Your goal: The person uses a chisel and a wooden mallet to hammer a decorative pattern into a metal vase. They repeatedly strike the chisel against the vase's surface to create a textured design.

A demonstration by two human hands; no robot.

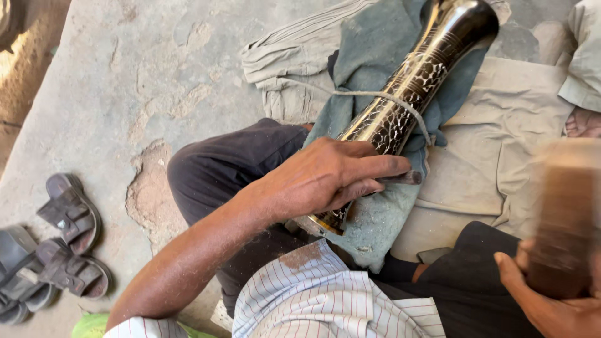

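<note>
The fingers [382,168] of the left hand [325,178] were clenched around a thin dark metal punch [405,178], whose tip projected past the fingertips. The index finger lay extended along the top of the tool, and the remaining fingers were curled beneath it. The hand rested on the lower part of a long, dark, polished metal vase [410,87], and the punch met the vase wall close to its patterned band. The vase lay tilted on its side, with its base near the person's lap and its flared mouth pointing toward the upper right of the view. Its surface carried a bright engraved pattern of fine lines. A thin cord [382,95] passed over the middle of the vase. A grey-green cloth [369,56] lay beneath the vase, and a beige cloth [501,125] was spread under and beside that.

The right hand [544,294], at the lower right, gripped the handle of a wooden mallet [566,213]. The mallet head appeared blurred, and it stood well apart from the punch.

The person sat cross-legged on a worn concrete floor [156,75], wearing dark trousers [219,169] and a striped shirt [319,294]. Several dark sandals [66,238] lay at the lower left, well apart from both hands.
</note>
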